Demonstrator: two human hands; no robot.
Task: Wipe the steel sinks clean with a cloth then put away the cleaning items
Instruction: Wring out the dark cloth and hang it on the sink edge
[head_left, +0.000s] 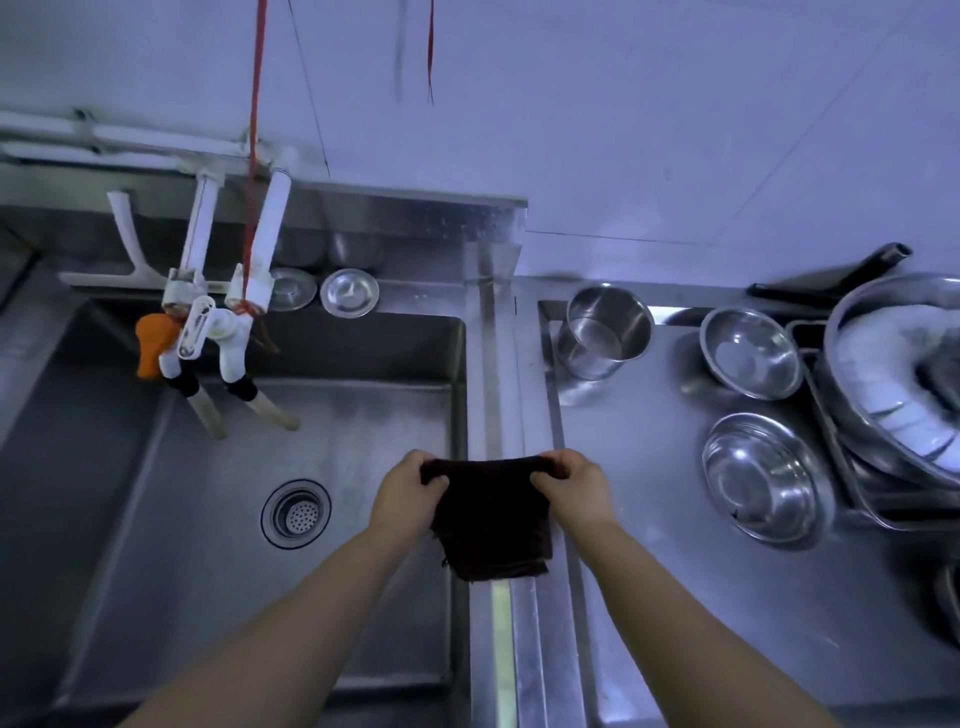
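A dark maroon cloth (491, 525) hangs folded between my two hands, above the right rim of the deep steel sink (156, 571). My left hand (408, 491) pinches its upper left corner. Its upper right corner is pinched by my right hand (571, 483). The cloth's lower edge dangles over the ridge between the sink and the steel counter (649, 597). A round drain strainer (296, 513) sits in the sink floor, left of my hands.
White taps (228, 322) with an orange handle (153, 343) hang over the sink's back left. Two steel lids (349, 292) and a white squeegee (130, 249) rest on the back ledge. On the counter at right stand a steel pot (605, 330), steel bowls (763, 475) and a rack of dishes (893, 379).
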